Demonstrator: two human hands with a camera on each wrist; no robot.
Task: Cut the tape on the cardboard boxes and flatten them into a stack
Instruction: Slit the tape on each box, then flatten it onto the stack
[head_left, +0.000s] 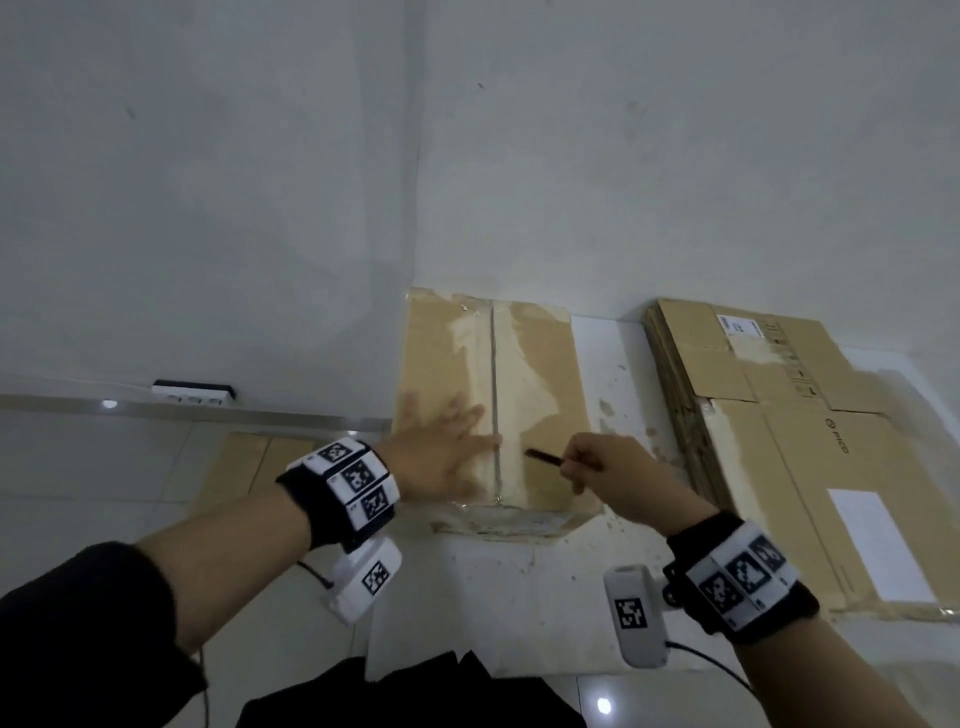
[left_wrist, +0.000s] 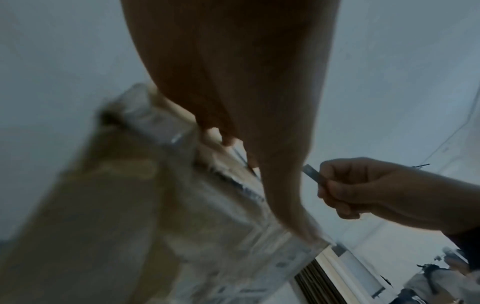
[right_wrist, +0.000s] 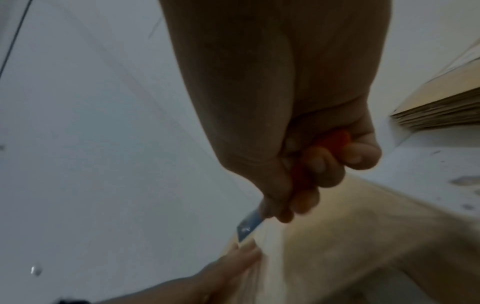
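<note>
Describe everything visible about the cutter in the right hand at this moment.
The cutter is a slim utility knife with an orange-red handle, almost wholly hidden in the right hand, whose fingers are curled round it. A short grey metal blade with an angled tip sticks out past the fingers, pointing toward the taped centre seam of the cardboard box. Whether the tip touches the box cannot be told. The left hand lies flat on the box beside it.
</note>
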